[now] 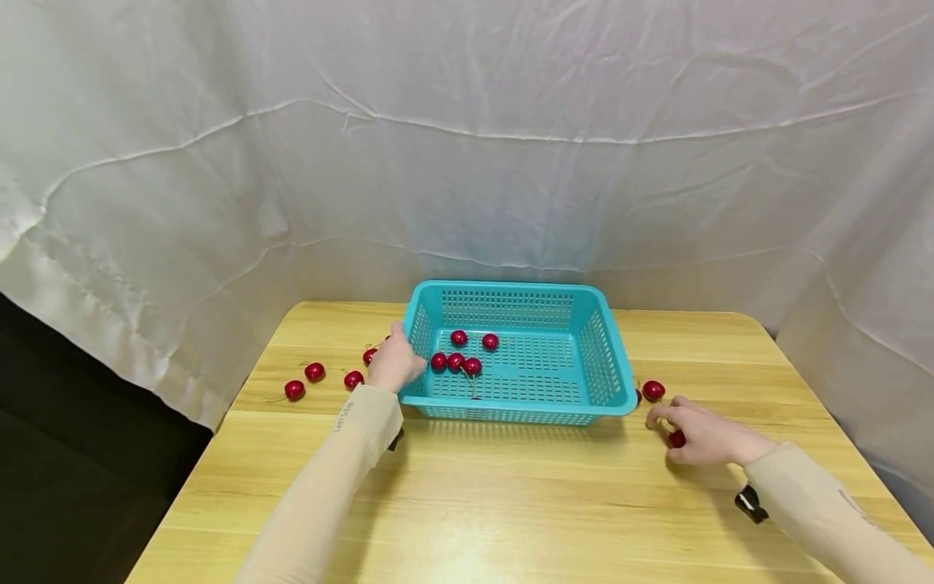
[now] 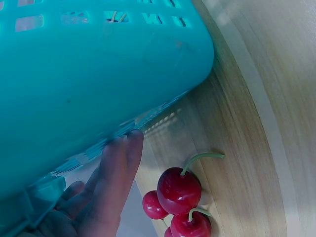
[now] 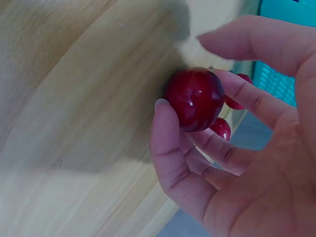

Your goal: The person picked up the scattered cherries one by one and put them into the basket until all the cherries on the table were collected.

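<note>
A turquoise plastic basket (image 1: pixel 503 412) with slotted walls stands at the back middle of the table, several red cherries (image 1: pixel 456 362) inside on its left side. At its left rim my left hand (image 1: pixel 394 362) grips the wall; the left wrist view shows the fingers (image 2: pixel 121 158) along the outside. Right of the basket, my right hand (image 1: pixel 704 435) holds a cherry (image 3: pixel 194 100) low over the table, fingers curled about it. Two further cherries (image 1: pixel 653 391) lie between that hand and the basket, one partly hidden by the basket's corner.
Several stemmed cherries (image 1: pixel 314 371) lie on the wooden table (image 1: pixel 511 503) left of the basket, close to my left hand. A pale cloth (image 1: pixel 511 186) hangs behind the table. Dark material (image 1: pixel 80 454) fills the lower left.
</note>
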`<move>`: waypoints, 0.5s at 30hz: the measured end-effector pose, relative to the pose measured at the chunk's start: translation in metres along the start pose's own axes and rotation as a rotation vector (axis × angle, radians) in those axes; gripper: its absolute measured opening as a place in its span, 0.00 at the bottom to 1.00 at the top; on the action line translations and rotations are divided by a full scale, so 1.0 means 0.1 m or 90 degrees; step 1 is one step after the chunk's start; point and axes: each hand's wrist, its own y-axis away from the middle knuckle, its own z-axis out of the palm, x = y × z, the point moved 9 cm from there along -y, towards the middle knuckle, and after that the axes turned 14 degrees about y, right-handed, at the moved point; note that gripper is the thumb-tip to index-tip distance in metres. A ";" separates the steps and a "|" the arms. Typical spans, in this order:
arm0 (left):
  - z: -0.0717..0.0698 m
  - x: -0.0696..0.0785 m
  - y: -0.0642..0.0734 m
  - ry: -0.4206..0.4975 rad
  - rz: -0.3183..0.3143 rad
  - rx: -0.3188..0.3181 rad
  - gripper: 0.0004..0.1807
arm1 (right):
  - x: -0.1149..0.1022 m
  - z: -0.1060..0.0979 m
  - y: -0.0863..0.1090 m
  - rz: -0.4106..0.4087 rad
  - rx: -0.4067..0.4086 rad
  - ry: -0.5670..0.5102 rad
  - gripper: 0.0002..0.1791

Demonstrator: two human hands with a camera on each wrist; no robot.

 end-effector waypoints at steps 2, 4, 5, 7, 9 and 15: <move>0.00 0.00 0.00 0.001 -0.001 -0.001 0.45 | 0.01 0.01 -0.01 0.005 -0.003 -0.002 0.23; 0.00 0.00 0.00 0.003 -0.003 -0.001 0.45 | 0.01 0.02 -0.02 0.008 -0.006 -0.002 0.22; 0.00 0.00 0.01 0.003 -0.004 -0.001 0.45 | 0.02 0.02 -0.02 0.012 -0.009 -0.004 0.22; 0.00 0.00 0.01 0.004 -0.005 -0.001 0.45 | 0.03 0.03 -0.03 0.021 -0.014 -0.006 0.22; 0.00 0.00 0.01 0.004 -0.006 -0.001 0.44 | 0.04 0.05 -0.03 0.031 -0.020 -0.008 0.22; 0.00 0.00 0.01 0.007 -0.005 -0.001 0.45 | 0.06 0.09 -0.04 0.047 -0.020 -0.009 0.22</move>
